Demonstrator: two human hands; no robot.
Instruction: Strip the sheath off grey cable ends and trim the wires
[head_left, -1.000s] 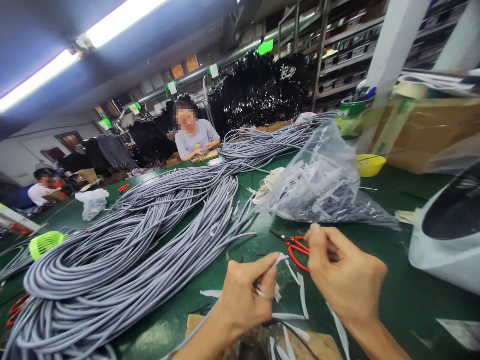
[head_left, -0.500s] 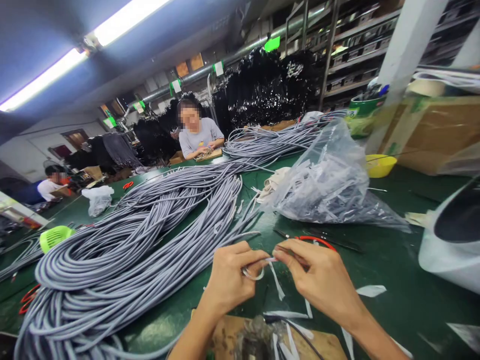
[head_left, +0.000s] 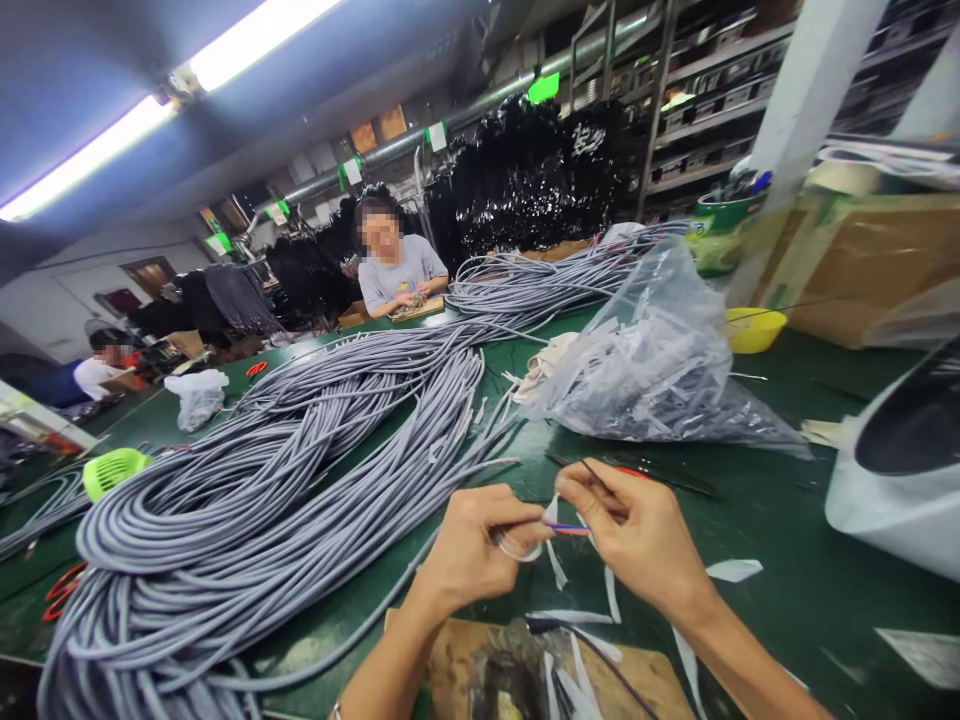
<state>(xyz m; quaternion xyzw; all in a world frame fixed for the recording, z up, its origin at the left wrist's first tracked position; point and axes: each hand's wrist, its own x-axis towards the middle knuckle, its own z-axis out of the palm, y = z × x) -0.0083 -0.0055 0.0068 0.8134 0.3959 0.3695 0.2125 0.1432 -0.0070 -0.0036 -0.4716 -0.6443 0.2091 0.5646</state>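
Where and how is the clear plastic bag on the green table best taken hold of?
Probably by the narrow peak of the clear plastic bag, from above: the film rises there, while pale strips fill the wide base. Whether the top is closed is unclear.

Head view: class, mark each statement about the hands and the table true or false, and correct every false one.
1. Blue and red wires show between the left hand and the right hand. True.
2. Both hands wear gloves. False: both are bare.
3. White strips and grey cables lie on the table. True.
4. The table is white. False: it is green.
5. The clear bag rests on the table. True.
6. All the cables are packed in the bag. False: cables lie outside it, on the table.
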